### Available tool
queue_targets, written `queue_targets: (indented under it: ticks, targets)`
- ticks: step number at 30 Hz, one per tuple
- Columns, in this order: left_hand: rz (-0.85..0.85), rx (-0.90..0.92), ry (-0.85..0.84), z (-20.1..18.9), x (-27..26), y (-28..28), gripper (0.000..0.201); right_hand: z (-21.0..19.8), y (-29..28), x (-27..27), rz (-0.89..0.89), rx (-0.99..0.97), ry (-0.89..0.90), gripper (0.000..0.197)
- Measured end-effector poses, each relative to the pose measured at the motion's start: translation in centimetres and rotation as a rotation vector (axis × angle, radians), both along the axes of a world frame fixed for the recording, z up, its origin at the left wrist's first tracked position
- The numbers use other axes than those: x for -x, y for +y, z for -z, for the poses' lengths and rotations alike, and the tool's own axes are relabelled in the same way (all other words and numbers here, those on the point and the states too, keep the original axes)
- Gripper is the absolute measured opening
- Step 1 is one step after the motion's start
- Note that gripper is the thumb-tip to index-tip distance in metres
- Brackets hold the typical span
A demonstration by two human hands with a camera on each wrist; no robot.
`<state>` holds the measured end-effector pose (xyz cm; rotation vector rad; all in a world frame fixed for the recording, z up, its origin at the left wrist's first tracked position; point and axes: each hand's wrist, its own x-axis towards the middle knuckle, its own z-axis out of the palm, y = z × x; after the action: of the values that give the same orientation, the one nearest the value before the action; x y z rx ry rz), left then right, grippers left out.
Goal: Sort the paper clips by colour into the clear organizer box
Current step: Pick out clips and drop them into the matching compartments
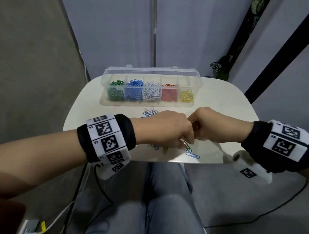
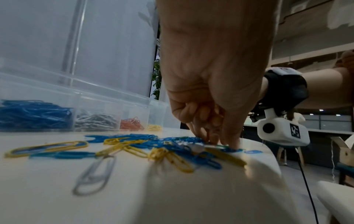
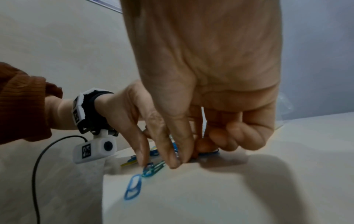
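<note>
The clear organizer box (image 1: 195, 75) stands open at the back of the white table (image 1: 219, 100), with green, blue, white, red and yellow clips in separate compartments. Loose blue, yellow and silver paper clips (image 2: 134, 145) lie in front of it. Both hands meet over the tangle near the table's front edge. My left hand (image 1: 185, 145) has its fingers curled down and pinches a green paper clip (image 1: 188, 148). My right hand (image 3: 179, 160) pinches thumb against forefinger, and a blue clip (image 3: 175, 147) shows between them. A single blue clip (image 1: 192, 155) lies just in front.
A small heap of blue and white clips (image 1: 150, 112) lies between the hands and the box. A silver clip (image 2: 93, 177) lies apart on the left. The table's front edge (image 1: 169, 161) is right below the hands, above my legs. Cables run on the floor (image 1: 100, 185).
</note>
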<state>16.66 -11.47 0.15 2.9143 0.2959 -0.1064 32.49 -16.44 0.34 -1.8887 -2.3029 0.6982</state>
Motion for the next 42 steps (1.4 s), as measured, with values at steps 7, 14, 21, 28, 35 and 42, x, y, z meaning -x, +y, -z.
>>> queue_targets:
  ticks: [7,14,21,28,35,42]
  targets:
    - [-0.135,-0.017,0.061,0.2,0.1,0.6,0.011,-0.7,-0.6,-1.3,0.027,-0.01,0.007,0.029]
    - [-0.237,0.104,0.046,0.0,1.0,2.4,0.01,-0.2,-1.1,-0.7,-0.049,0.055,-0.085,0.046]
    - [-0.361,0.183,-0.079,-1.4,2.4,4.0,0.007,-0.9,1.0,-1.1,0.04,-0.075,-0.099,0.029]
    - [-0.437,0.227,-0.132,-2.2,3.5,4.8,0.008,-0.4,1.2,-0.9,-0.094,-0.08,-0.133,0.04]
    - [-0.444,0.248,-0.113,-1.8,3.7,4.8,0.007,0.2,2.0,0.4,-0.162,-0.173,-0.264,0.008]
    - [-0.468,0.256,-0.136,-2.1,4.6,5.2,0.008,-0.6,2.0,0.5,-0.076,-0.167,-0.139,0.02]
